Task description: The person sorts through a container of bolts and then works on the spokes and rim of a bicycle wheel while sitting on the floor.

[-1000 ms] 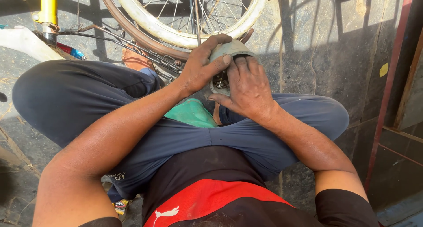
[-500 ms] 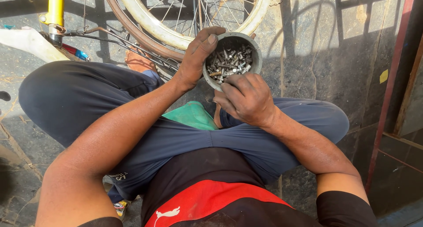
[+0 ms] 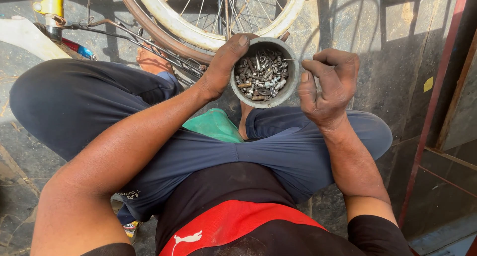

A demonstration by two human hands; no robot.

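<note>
Left hand (image 3: 223,67) wrapped around the rim of a round grey tin (image 3: 264,72) full of small bolts and nuts (image 3: 261,74), held above crossed legs. Right hand (image 3: 329,89) just beside the tin, fingers curled loosely, empty. Bicycle wheel (image 3: 218,12) behind.

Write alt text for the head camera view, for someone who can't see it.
Seated cross-legged, a person's left hand holds a round grey cup of mixed nuts and bolts, right hand loosely curled beside it. A bicycle wheel lies just beyond.
</note>
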